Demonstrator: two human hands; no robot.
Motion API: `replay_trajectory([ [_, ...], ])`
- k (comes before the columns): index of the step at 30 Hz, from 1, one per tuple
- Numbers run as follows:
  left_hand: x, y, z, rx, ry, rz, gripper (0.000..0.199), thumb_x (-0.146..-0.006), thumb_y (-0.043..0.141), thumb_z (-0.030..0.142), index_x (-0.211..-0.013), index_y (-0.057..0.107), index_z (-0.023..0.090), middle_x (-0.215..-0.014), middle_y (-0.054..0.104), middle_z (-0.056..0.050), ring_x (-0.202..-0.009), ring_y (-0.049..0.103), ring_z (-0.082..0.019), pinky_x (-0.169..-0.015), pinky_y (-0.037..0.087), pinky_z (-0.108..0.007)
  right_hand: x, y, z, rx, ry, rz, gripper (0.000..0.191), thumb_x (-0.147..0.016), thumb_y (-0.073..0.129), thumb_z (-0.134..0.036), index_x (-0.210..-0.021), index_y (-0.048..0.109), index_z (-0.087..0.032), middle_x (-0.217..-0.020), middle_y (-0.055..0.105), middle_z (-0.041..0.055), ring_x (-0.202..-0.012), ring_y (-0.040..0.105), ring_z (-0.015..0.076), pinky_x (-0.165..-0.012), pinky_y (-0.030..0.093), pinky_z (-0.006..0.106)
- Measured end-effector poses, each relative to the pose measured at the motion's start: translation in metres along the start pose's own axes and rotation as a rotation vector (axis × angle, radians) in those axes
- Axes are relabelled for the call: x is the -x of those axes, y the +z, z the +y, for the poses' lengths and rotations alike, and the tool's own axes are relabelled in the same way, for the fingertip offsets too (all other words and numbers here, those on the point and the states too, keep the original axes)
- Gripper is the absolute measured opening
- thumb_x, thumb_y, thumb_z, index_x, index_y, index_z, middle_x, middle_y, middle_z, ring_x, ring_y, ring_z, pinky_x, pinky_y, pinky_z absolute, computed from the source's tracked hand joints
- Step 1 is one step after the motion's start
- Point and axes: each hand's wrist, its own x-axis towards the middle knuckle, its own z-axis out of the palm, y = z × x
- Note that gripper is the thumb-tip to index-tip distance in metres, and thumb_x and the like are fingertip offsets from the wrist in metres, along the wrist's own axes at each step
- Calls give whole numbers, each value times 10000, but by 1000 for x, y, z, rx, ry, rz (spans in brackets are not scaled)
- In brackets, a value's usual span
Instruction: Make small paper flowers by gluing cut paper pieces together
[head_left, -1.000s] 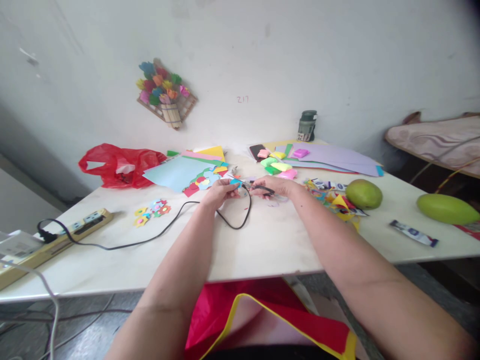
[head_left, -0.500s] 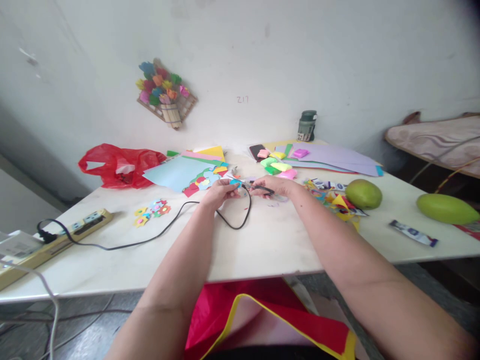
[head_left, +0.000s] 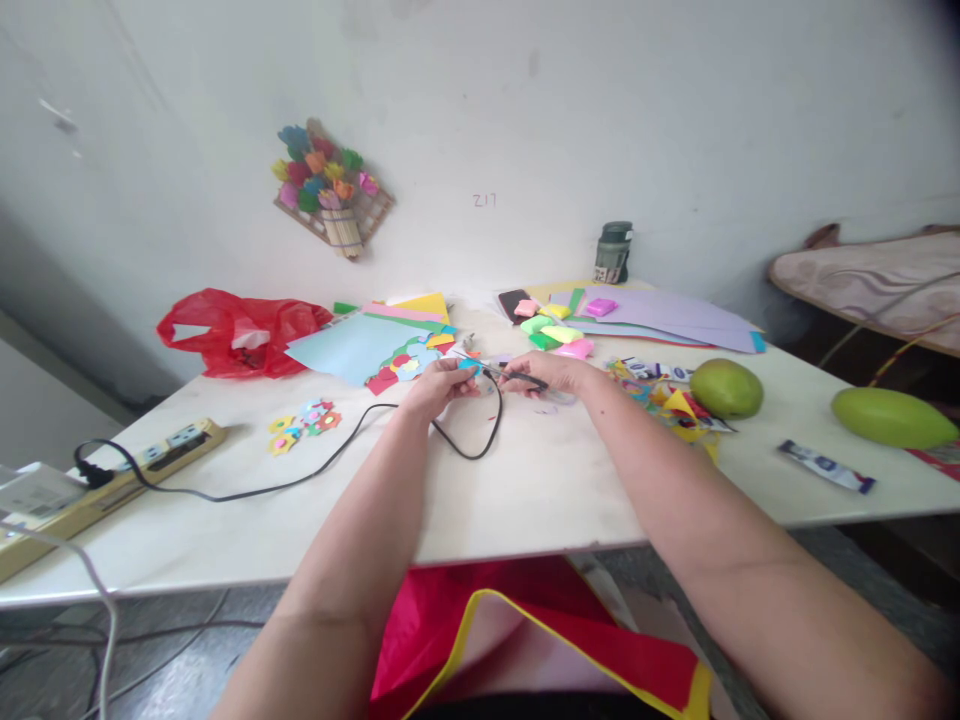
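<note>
Between the fingertips of my left hand is a small piece of blue paper. My right hand is closed around the dark handles of a pair of scissors, whose blades point left and meet the blue paper. A black cable loops on the table under both hands. Beyond my left hand lie cut paper shapes in red, green, yellow and light blue. Several finished-looking paper flowers rest to the left of my left forearm.
A power strip and a red plastic bag are on the left. Clay packets, a phone and coloured sheets lie at the back. Right are paper scraps, a green mango and a tube.
The scissor blades look slightly shifted at the blue paper. Both hands stay in almost the same place, and the things on the table have not moved.
</note>
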Motion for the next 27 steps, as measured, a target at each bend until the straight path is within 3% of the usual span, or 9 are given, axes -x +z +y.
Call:
replay_trajectory([
  [6,1,0,1,-5,-15,16,272,-575,758,292,-655,573,108,-557,571,1,-471,454,-50,-648,481,-273,4,3,-9,-9,39,1,299,-704,649,-373,-873,624,-128,-512,482,-55,-409,403,46,-414,341,185],
  [17,3,3,3,-10,-20,7,268,-570,756,290,-643,575,108,-556,569,1,-466,448,-49,-603,482,-249,0,0,0,23,-7,-7,413,-683,638,-489,-912,628,-146,-547,518,-45,-420,430,53,-425,330,193],
  [27,2,2,3,13,-18,13,246,-591,748,281,-655,582,111,-560,586,-4,-463,473,-54,-620,485,-256,1,1,-5,32,2,30,353,-699,639,-411,-916,629,-133,-520,486,-53,-413,393,47,-421,322,190],
])
